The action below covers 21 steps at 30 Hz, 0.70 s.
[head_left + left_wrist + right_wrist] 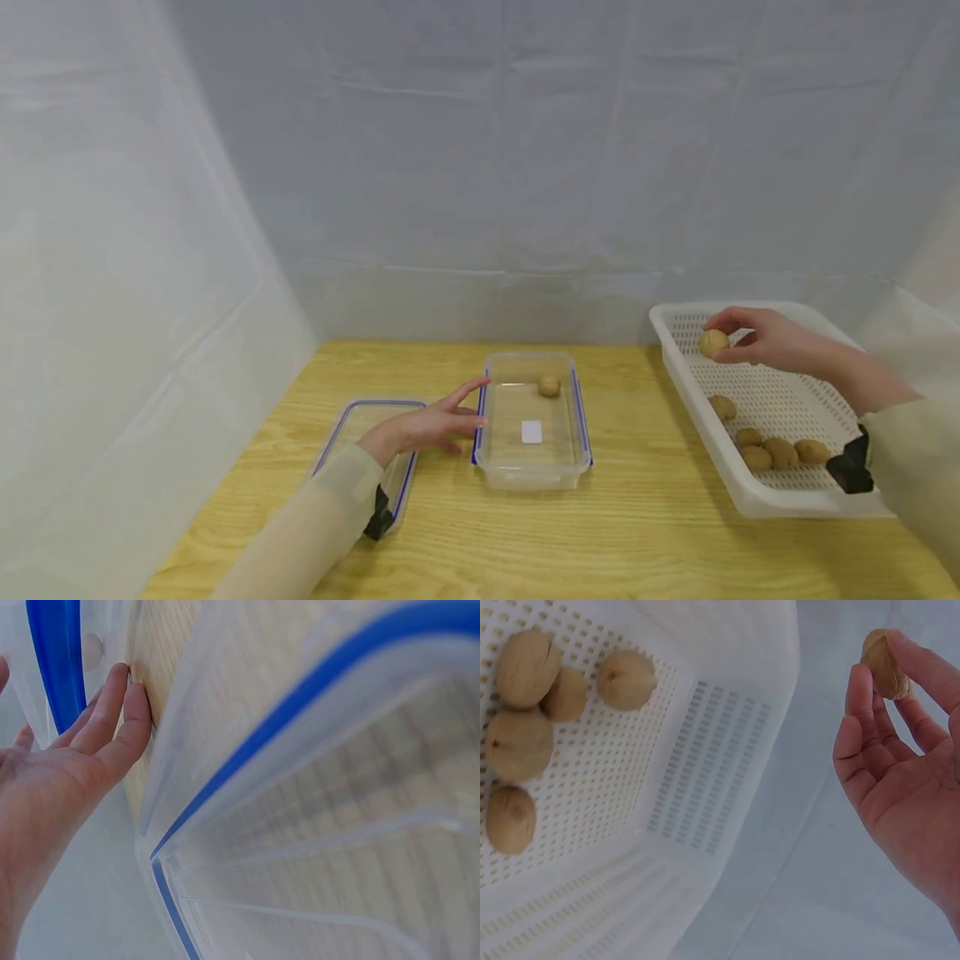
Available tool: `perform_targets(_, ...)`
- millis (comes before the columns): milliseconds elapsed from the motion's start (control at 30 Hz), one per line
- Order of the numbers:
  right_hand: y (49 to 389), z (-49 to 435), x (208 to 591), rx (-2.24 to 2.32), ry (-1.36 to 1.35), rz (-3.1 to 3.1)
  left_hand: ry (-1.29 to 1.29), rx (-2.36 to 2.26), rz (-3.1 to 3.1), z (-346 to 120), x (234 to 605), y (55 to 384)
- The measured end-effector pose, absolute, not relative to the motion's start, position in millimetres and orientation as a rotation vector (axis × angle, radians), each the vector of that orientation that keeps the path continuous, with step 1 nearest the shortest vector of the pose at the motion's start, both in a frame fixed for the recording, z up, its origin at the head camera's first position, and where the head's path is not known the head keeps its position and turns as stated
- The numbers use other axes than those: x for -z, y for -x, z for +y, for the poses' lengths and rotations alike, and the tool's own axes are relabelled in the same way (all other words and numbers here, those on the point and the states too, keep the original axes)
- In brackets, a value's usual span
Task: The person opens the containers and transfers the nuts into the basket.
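Observation:
My right hand (780,340) pinches a walnut (714,343) between thumb and fingers, over the far left part of a white perforated basket (697,417). In the right wrist view that walnut (885,666) shows its seam, held at the fingertips. Several more walnuts (519,745) lie on the basket floor. The left hand (422,429) has its fingers loosely extended, fingertips right at the left side of a clear plastic box (532,480) with blue edging. Inside the box, toward its far end, sits one walnut (549,385). The left wrist view shows the left palm (56,795) holding nothing.
Left of the box, a clear lid (369,417) with a blue seal lies on the wooden table (480,542), partly beneath the left forearm. White sheeting (465,167) stands behind and at the sides. A white label (531,432) shows at the box.

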State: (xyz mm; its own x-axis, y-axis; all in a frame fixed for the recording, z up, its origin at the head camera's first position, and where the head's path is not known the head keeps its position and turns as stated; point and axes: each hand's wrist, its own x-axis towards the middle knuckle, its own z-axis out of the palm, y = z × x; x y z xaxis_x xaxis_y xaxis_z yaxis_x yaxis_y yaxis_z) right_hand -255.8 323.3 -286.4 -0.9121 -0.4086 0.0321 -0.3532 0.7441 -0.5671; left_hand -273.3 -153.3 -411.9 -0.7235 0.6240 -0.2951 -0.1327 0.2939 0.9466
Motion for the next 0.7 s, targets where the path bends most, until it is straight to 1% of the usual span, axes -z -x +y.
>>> perform_targets(467,239.7,380.6,299.8,0.829,0.449,2.885,-0.437,-1.482,1.917,-152.9,410.7,274.9)
perform_targets(700,233.1,396.2,312.9,0.749,0.354,2.9,-0.437,-1.487,1.91,-151.9,410.7,275.1)
